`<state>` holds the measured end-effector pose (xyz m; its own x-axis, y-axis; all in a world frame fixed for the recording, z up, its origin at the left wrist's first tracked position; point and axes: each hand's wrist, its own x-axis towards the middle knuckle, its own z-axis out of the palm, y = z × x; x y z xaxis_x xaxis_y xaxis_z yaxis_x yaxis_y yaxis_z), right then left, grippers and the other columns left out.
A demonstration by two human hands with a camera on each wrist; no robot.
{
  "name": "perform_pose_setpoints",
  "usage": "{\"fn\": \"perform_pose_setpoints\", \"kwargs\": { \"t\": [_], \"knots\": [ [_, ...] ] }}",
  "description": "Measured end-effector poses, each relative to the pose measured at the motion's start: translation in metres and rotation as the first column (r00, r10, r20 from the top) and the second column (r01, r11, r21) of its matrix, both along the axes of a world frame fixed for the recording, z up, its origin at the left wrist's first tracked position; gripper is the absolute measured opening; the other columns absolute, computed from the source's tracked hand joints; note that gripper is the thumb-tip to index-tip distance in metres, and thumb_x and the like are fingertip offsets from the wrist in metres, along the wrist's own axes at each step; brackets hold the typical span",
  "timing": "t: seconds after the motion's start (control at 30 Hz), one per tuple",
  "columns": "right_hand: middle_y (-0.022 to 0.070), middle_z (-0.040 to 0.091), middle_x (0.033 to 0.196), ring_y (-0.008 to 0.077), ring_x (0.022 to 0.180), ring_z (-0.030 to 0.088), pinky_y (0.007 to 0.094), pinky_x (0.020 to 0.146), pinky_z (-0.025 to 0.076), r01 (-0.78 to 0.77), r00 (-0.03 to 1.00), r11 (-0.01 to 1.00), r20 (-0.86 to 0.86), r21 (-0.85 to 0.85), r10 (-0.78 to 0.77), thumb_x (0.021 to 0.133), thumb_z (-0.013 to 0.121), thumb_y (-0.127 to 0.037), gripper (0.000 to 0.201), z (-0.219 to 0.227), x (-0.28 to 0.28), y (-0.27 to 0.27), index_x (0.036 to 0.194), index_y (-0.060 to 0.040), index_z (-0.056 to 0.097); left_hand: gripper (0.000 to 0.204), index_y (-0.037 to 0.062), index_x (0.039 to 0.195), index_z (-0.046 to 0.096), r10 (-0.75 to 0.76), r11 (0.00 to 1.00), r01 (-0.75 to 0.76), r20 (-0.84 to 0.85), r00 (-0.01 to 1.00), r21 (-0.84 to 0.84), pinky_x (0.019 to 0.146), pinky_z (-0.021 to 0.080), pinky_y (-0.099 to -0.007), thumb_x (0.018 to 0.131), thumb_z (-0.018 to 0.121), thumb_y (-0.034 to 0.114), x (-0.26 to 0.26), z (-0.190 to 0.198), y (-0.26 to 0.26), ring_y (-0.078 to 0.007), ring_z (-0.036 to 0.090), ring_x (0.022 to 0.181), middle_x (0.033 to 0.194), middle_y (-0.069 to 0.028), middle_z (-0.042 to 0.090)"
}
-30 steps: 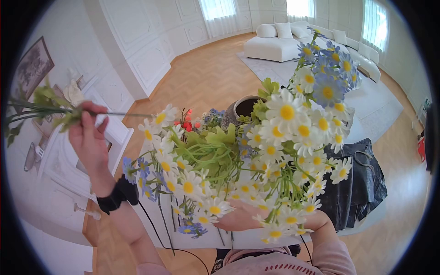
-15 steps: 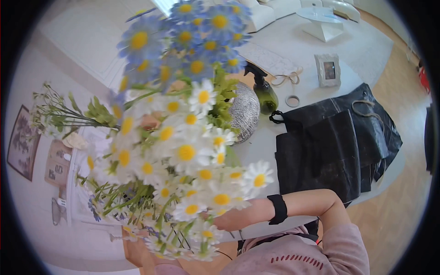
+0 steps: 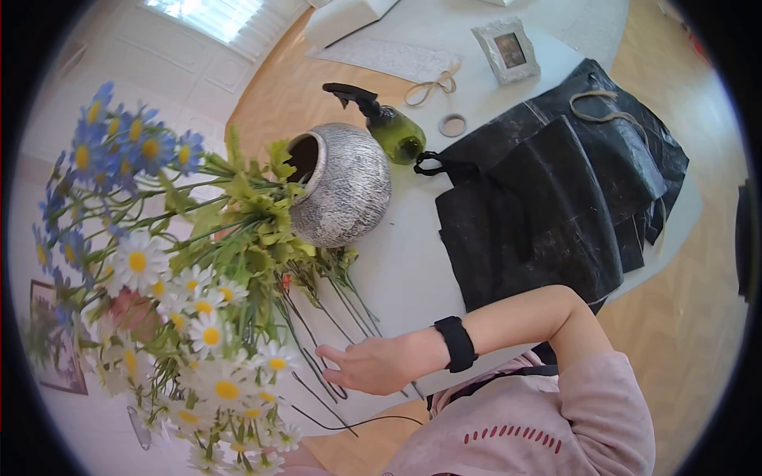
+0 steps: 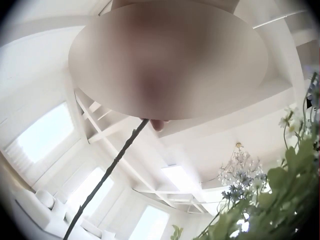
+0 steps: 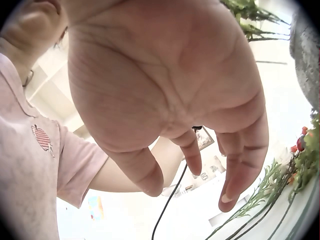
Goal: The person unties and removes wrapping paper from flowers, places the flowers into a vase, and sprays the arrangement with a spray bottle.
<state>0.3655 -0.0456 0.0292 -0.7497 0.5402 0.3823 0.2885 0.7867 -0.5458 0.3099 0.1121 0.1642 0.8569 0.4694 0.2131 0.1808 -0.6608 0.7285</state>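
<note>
My right hand [image 3: 373, 365] is over the near part of the white table [image 3: 413, 262], fingers loosely bent and palm empty in the right wrist view. Dark loose stems [image 3: 325, 381] lie beside and beneath it. At the left, my left hand [image 3: 131, 309] shows as a small patch behind white daisies [image 3: 210, 335]. From it, in the left wrist view, runs one dark green stem [image 4: 107, 172]; a blurred oval hides most of that hand. Blue flowers [image 3: 151, 148] stand higher in the bunch, whose green leaves overlap the mouth of a silver textured vase [image 3: 349, 186].
Behind the vase stands a green spray bottle [image 3: 397, 136]. A folded black sheet [image 3: 548, 214] covers the table's right side. Farther back are a tape roll [image 3: 443, 129], a string bow [image 3: 449, 79] and a picture frame [image 3: 509, 49]. Red berries [image 5: 300, 142] show in the right wrist view.
The head view has swung, putting the flowers to the left and bringing the vase into full sight. My right hand has come out from among the daisies. My left hand has become mostly hidden behind them.
</note>
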Motion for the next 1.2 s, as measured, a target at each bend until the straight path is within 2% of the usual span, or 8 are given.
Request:
{"fn": "perform_pose_setpoints", "kwargs": {
  "t": [0.13,0.47,0.63,0.77,0.83,0.87,1.0,1.2],
  "knots": [
    [0.0357,0.033,0.114,0.0349,0.067,0.059,0.0394,0.059,0.048,-0.091,0.996,0.995,0.022,-0.048,0.092,0.069,0.052,-0.003,0.033,-0.003,0.0,-0.001,0.098,0.0087,0.042,0.019,0.0024,0.094,0.05,-0.051,0.998,0.055,-0.105,0.993,0.033,0.068,0.049,-0.0324,0.086,0.051,0.019,0.017,-0.007,-0.002,-0.0268,0.06,0.088,0.094,-0.0151,0.06],
    [0.0348,0.033,0.116,0.0347,0.066,0.059,0.039,0.06,0.048,-0.119,0.993,0.989,-0.001,-0.091,0.12,0.071,0.051,-0.004,0.032,-0.01,0.0,-0.006,0.099,0.0079,0.043,0.019,0.002,0.093,0.05,-0.074,0.978,0.134,-0.329,0.941,0.163,0.068,0.049,-0.0334,0.085,0.052,0.019,0.032,-0.003,-0.012,-0.0277,0.059,0.087,0.093,-0.0156,0.059],
    [0.0303,0.034,0.114,0.0335,0.066,0.059,0.037,0.057,0.049,-0.162,0.985,0.972,0.03,-0.172,0.17,0.069,0.057,-0.004,0.039,0.0,0.002,-0.005,0.104,0.0073,0.043,0.019,0.0018,0.092,0.05,0.109,0.946,0.014,-0.358,0.927,0.324,0.069,0.049,-0.0339,0.085,0.053,0.019,-0.005,0.033,-0.012,-0.0282,0.059,0.087,0.093,-0.0158,0.059],
    [0.0293,0.034,0.115,0.0336,0.072,0.058,0.0342,0.06,0.049,-0.181,0.976,0.983,0.129,0.017,0.177,0.069,0.06,-0.007,0.045,-0.001,0.015,-0.007,0.107,0.0077,0.04,0.019,0.0016,0.092,0.05,0.297,0.868,-0.128,-0.295,0.908,0.481,0.069,0.049,-0.0343,0.084,0.053,0.019,-0.049,0.068,-0.024,-0.0285,0.059,0.087,0.093,-0.016,0.059],
    [0.0258,0.035,0.115,0.0323,0.08,0.057,0.0334,0.065,0.048,-0.05,0.936,0.789,-0.247,0.612,0.251,0.07,0.062,-0.008,0.05,-0.058,0.006,0.003,0.113,0.0024,0.038,0.019,0.0016,0.091,0.051,0.358,0.833,-0.18,-0.263,0.896,0.523,0.069,0.049,-0.0345,0.084,0.053,0.019,-0.064,0.074,-0.029,-0.0287,0.059,0.087,0.093,-0.0161,0.059],
    [0.0258,0.035,0.115,0.0323,0.08,0.057,0.0334,0.065,0.048,-0.083,0.939,0.778,-0.212,0.623,0.27,0.07,0.062,-0.008,0.05,-0.061,0.004,0.002,0.113,0.0024,0.038,0.019,0.0015,0.091,0.051,0.38,0.819,-0.199,-0.25,0.891,0.538,0.069,0.049,-0.0346,0.084,0.053,0.019,-0.07,0.075,-0.032,-0.0288,0.059,0.087,0.093,-0.0161,0.059],
    [0.0238,0.038,0.116,0.0346,0.083,0.055,0.0387,0.069,0.046,-0.104,0.995,0.983,0.026,0.149,0.101,0.071,0.064,-0.013,0.054,-0.064,-0.021,-0.006,0.118,-0.0075,0.038,0.019,0.0013,0.091,0.051,0.429,0.79,-0.245,-0.222,0.875,0.562,0.069,0.048,-0.035,0.083,0.054,0.019,-0.086,0.07,-0.037,-0.0291,0.059,0.087,0.093,-0.0163,0.059],
    [0.0195,0.05,0.101,0.0373,0.08,0.056,0.0423,0.065,0.045,0.012,0.9,0.95,0.417,-0.312,0.125,0.072,0.064,-0.014,0.058,0.007,-0.024,-0.011,0.122,-0.0125,0.035,0.019,0.0011,0.09,0.051,0.48,0.778,-0.292,-0.225,0.848,0.557,0.07,0.048,-0.0356,0.083,0.054,0.019,-0.109,0.055,-0.039,-0.0297,0.059,0.086,0.092,-0.0166,0.059]
  ]
}}
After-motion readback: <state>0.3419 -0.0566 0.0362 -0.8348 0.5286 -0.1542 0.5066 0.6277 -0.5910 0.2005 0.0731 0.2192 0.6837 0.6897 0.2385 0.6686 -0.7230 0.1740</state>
